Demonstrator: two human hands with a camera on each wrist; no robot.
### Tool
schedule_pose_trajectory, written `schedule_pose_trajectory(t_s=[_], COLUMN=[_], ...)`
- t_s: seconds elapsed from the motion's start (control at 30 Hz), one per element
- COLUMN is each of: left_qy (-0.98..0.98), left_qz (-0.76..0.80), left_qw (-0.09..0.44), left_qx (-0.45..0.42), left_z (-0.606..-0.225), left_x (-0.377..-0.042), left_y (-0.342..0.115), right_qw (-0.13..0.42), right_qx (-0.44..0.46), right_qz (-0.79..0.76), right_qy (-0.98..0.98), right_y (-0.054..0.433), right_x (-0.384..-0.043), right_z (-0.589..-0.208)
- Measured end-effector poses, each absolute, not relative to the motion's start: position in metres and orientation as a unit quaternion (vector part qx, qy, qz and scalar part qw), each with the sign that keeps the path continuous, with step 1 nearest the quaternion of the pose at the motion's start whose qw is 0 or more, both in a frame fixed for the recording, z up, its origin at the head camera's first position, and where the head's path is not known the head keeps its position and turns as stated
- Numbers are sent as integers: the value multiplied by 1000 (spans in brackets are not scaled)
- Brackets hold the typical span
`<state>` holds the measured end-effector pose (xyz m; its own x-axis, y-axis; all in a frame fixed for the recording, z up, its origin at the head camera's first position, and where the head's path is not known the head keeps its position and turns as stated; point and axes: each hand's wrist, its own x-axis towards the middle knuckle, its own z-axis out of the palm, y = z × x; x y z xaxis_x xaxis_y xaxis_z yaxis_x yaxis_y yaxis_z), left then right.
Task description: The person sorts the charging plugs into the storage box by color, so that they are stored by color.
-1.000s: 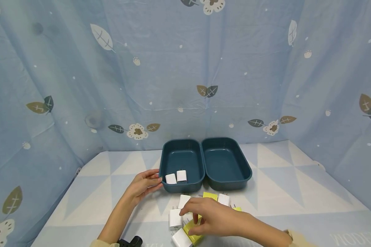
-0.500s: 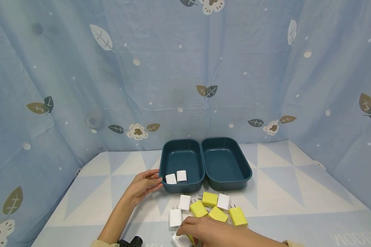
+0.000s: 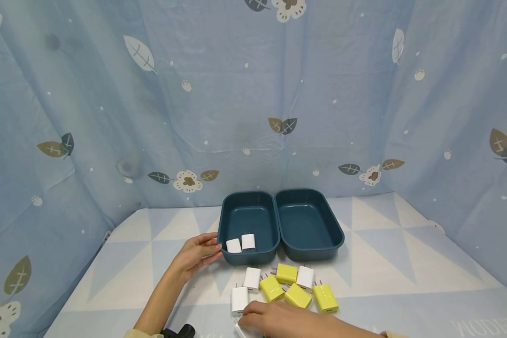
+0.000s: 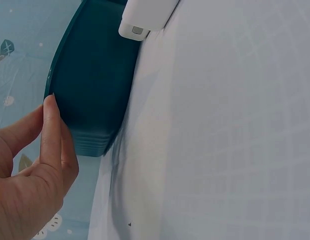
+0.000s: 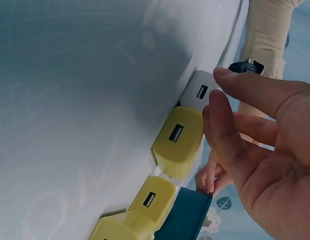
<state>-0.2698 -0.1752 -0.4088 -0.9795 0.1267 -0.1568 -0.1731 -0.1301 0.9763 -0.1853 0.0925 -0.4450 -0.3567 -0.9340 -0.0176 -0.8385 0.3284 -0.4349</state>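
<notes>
My left hand [image 3: 197,253] pinches the near left rim of the left dark teal bin [image 3: 222,220], as the left wrist view also shows. Two white charger plugs [image 3: 248,241] lie in that bin. My right hand [image 3: 285,321] is low over the nearest white charger plug [image 5: 199,89], its thumb and index finger apart beside it. A yellow charger plug [image 5: 179,137] adjoins that white one and is mostly hidden by the hand in the head view. Two other white plugs [image 3: 239,300] and several yellow plugs [image 3: 325,297] lie in front of the bins.
A second teal bin [image 3: 308,220] stands against the left one, with nothing seen inside. A black object [image 3: 183,331] sits at the left forearm. Behind the table [image 3: 405,272] hangs a blue patterned curtain [image 3: 245,94].
My right hand has come down and toward me, from above the plugs to the nearest white one, uncovering the yellow plugs behind. The left hand has stayed at the bin's rim.
</notes>
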Motion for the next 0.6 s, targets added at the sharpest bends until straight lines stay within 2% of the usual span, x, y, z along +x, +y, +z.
schedule_pose_trajectory(t_s=[0.23, 0.33, 0.6], left_qy=[653, 653, 653], left_qz=[751, 751, 751], left_qw=[100, 99, 100], left_qx=[-11, -12, -15], left_z=[-409, -409, -408], left_x=[-270, -270, -269], left_y=[-175, -175, -175], right_qw=[120, 125, 117], right_qx=[-540, -523, -519], right_qz=[-147, -127, -116], right_qy=[820, 834, 839], right_y=[84, 79, 74], right_x=[-168, -167, -197], right_z=[-400, -397, -465])
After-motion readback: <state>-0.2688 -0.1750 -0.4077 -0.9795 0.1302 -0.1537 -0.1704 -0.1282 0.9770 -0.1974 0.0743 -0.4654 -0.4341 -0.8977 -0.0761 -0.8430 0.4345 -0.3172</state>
